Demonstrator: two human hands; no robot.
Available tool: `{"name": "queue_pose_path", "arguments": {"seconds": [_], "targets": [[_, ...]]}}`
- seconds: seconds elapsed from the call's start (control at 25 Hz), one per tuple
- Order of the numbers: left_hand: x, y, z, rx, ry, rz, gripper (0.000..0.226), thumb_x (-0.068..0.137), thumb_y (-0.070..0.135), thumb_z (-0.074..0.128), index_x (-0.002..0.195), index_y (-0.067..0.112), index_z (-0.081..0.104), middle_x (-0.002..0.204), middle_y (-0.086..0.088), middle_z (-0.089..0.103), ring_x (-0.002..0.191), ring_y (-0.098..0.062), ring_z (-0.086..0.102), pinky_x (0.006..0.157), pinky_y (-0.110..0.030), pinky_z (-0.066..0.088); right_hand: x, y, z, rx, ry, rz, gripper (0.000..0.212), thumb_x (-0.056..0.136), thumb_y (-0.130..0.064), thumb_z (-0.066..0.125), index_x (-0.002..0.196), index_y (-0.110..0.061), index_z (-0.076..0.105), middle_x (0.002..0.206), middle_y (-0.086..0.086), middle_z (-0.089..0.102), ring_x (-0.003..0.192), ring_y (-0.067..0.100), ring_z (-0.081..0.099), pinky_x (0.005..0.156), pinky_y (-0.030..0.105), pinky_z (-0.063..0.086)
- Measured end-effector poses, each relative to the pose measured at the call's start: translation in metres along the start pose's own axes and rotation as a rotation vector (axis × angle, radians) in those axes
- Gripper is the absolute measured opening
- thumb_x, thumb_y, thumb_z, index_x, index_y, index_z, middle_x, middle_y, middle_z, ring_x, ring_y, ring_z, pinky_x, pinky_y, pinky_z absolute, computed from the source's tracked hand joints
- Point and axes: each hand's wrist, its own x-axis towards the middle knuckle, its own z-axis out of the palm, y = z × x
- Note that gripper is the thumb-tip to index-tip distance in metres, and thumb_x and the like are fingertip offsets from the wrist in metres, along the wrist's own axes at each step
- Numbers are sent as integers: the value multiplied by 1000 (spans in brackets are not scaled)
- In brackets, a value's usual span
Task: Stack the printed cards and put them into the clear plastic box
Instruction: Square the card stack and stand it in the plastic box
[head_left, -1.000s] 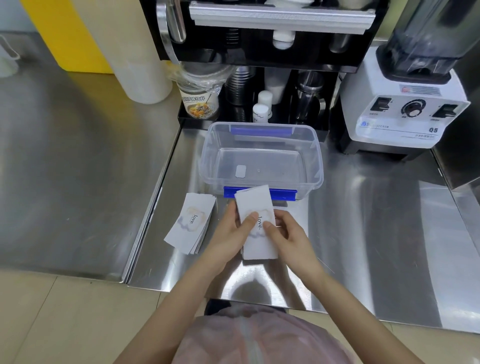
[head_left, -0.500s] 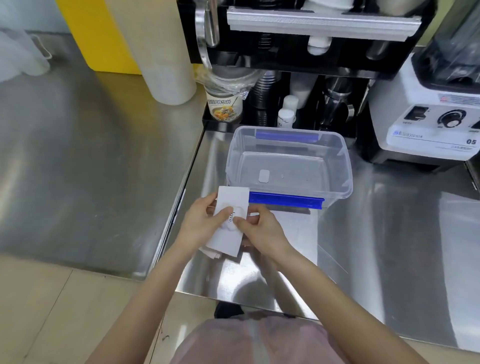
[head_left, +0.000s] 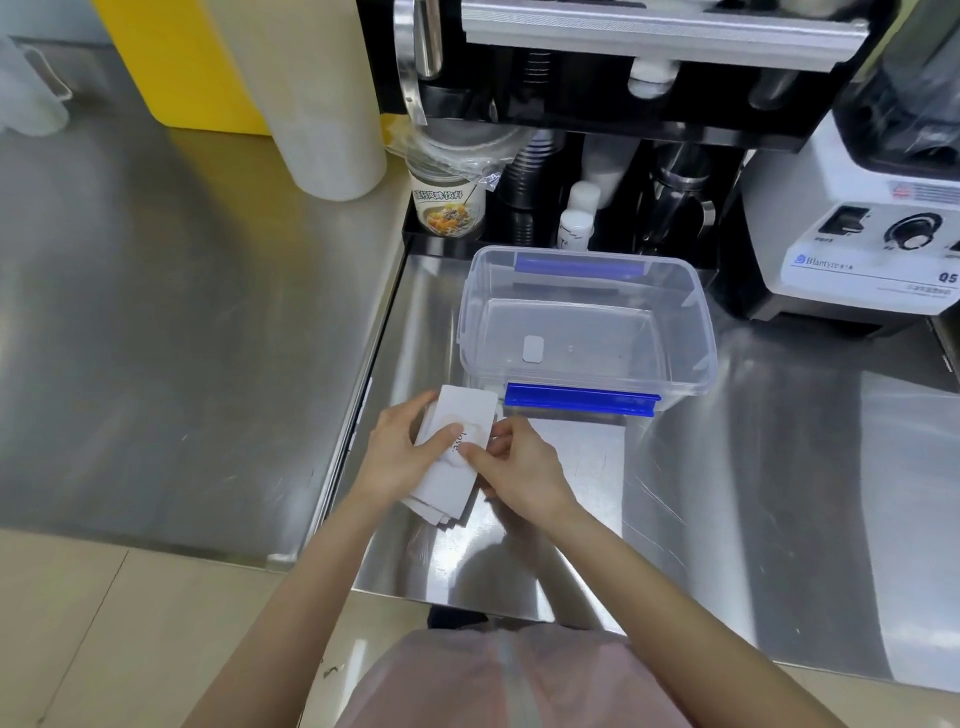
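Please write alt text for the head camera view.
Two bare hands, left hand and right hand, hold a stack of white printed cards on a steel counter, just in front of an open clear plastic box with blue clips.

single head view, worn on the person, looking forward and steeply down over both forearms. wide-angle, edges bend. close range: left hand (head_left: 397, 452) and right hand (head_left: 524, 470) sit mid-frame, steel counter (head_left: 171, 338) around them, clear box (head_left: 696, 332) just beyond the hands, machines further back at top, floor below the wrists.
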Motion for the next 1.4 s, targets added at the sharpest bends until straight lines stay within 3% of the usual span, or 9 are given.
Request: {"name": "queue_pose_path", "arguments": {"seconds": [0.16,0.28,0.36,0.64,0.84,1.0,1.16,1.28,1.4], "targets": [[5,-1,-7,-118,-176,-137,39,77,40,65,109,25,49,100,7,62,80,-1,60,51,-8,45,5,4,-7,240,-191,180,19,81,-30,64,93,-15,60,92,2,66,75,10,62,68,18,50],[13,-2,-10,-132,-260,-197,45,72,43,69,106,18,55,100,1,68,85,-12,66,61,-20,51,6,15,-9,421,-304,198,21,83,-22,63,101,-13,63,109,9,69,102,19,65,94,30,50],[15,0,-10,-187,-320,-262,51,70,40,71,112,15,56,101,-4,70,88,-17,68,66,-27,53,7,21,-11,452,-326,171,21,83,-20,62,103,-13,63,113,11,68,106,21,64,99,32,47],[6,5,1,-219,-275,-205,31,71,30,72,92,33,49,97,6,62,81,-10,65,54,-20,52,5,29,-18,397,-399,118,19,85,-15,59,104,-19,62,104,2,69,99,15,66,88,23,53],[-7,0,3,-249,-262,-202,59,74,26,71,115,26,28,100,8,58,87,-10,61,61,-24,48,-4,40,-14,442,-405,80,29,82,-13,61,111,-15,61,117,10,66,107,21,64,100,35,48],[-17,-1,3,-456,-255,-184,48,74,18,69,116,13,47,99,-1,68,83,-15,66,62,-26,53,-9,37,-15,466,-304,72,48,66,-29,71,111,-16,59,115,11,67,108,26,62,103,46,44],[-33,4,17,-798,-263,-99,42,63,15,66,104,16,58,77,5,76,70,-9,70,55,-21,54,-17,38,-29,490,-308,90,56,62,-41,73,112,-25,56,112,4,65,107,26,62,98,50,47],[-41,12,32,-951,-300,-67,41,64,17,62,104,13,58,79,2,75,74,-10,70,61,-24,57,-30,46,-41,618,-394,92,62,68,-37,71,125,-27,48,120,4,62,108,22,60,88,38,51],[-50,22,56,-1038,-309,-61,47,68,19,61,114,13,53,90,-3,73,81,-14,70,66,-26,58,-41,52,-49,741,-397,45,58,72,-21,68,126,-24,47,112,4,64,99,22,62,81,40,49]]}}
